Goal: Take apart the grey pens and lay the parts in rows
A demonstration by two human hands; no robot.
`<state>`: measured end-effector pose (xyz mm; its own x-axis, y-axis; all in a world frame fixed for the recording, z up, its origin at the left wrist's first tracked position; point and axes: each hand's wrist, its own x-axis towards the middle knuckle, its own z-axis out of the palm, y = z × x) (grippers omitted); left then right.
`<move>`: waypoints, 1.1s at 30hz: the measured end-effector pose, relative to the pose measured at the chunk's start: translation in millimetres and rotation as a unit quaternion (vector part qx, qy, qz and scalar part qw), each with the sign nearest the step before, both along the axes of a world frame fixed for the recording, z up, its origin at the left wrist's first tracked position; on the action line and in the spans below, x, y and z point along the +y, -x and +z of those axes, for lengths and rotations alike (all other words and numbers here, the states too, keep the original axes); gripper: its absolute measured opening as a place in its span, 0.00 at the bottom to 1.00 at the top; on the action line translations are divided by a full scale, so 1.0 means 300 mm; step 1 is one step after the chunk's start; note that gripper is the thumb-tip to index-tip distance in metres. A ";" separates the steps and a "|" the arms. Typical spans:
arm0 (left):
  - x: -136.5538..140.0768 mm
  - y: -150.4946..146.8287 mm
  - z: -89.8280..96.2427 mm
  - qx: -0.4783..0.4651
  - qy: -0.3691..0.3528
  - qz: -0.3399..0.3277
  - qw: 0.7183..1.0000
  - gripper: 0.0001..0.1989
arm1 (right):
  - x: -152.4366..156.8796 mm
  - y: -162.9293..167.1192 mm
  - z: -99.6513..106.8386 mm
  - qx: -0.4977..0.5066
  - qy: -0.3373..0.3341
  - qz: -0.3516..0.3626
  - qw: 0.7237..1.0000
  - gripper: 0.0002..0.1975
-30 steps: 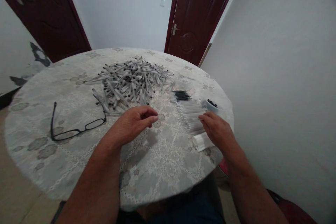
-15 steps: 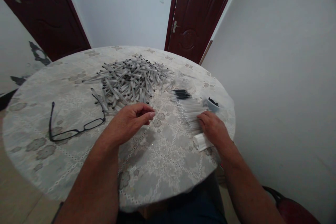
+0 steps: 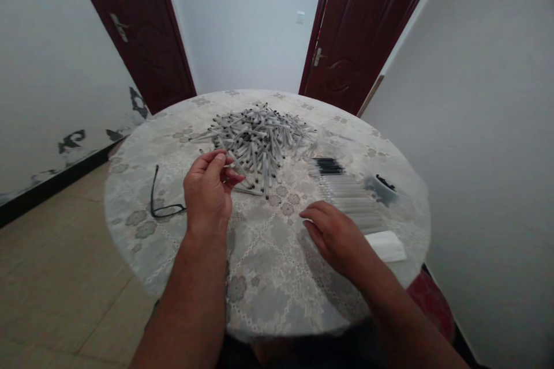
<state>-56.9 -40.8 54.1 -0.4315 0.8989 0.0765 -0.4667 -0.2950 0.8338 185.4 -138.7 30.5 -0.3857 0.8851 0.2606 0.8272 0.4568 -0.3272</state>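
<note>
My left hand (image 3: 208,187) is raised at the near left edge of a heap of whitish pen-like tubes with dark ends (image 3: 259,132). Its thumb and forefinger are pinched together; whatever they hold cannot be told apart from the heap behind. My right hand (image 3: 333,236) hovers over the cloth, left of the near end of a row of clear thin tubes (image 3: 350,199). Its fingers are curled toward the thumb, and anything between them is too small or hidden to name. The far tubes of that row have black parts (image 3: 328,166).
A round table with a patterned cloth (image 3: 268,300) carries everything. Eyeglasses (image 3: 167,210) lie at left, partly behind my left hand. At right are a small tub of black pieces (image 3: 384,187), a white folded item (image 3: 386,246) and clear plastic film (image 3: 324,141).
My right hand has left the row of clear tubes and moved toward the table's middle. My left hand has turned upward beside the heap. The camera view has swung left.
</note>
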 end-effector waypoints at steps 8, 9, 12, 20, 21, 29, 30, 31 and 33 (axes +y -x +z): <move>-0.011 0.005 0.013 -0.050 0.003 0.005 0.999 0.14 | 0.157 0.318 -0.032 -0.143 0.076 -0.027 0.986 0.12; -0.012 0.005 0.013 -0.053 0.003 0.004 0.999 0.14 | 0.176 0.332 -0.050 -0.154 0.070 -0.048 0.984 0.12; -0.013 0.010 0.013 -0.058 0.000 0.000 0.998 0.14 | 0.212 0.345 -0.103 -0.161 0.033 -0.085 0.983 0.10; -0.014 0.020 0.016 -0.065 0.012 0.005 0.998 0.14 | 0.227 0.292 -0.144 -0.146 0.014 -0.083 0.986 0.09; -0.015 0.020 0.016 -0.067 0.013 0.004 0.998 0.14 | 0.229 0.289 -0.143 -0.143 0.017 -0.082 0.986 0.09; -0.013 0.019 0.012 -0.062 0.020 -0.011 0.998 0.15 | 0.247 0.293 -0.149 -0.144 0.022 -0.087 0.985 0.09; -0.012 0.018 0.011 -0.059 0.022 -0.015 0.998 0.15 | 0.246 0.291 -0.148 -0.135 0.017 -0.096 0.986 0.08; -0.011 0.017 0.010 -0.054 0.023 -0.021 0.998 0.15 | 0.243 0.288 -0.145 -0.122 0.010 -0.106 0.987 0.08; -0.011 0.015 0.007 -0.042 0.030 -0.038 0.998 0.15 | 0.239 0.276 -0.134 -0.087 -0.012 -0.122 0.989 0.07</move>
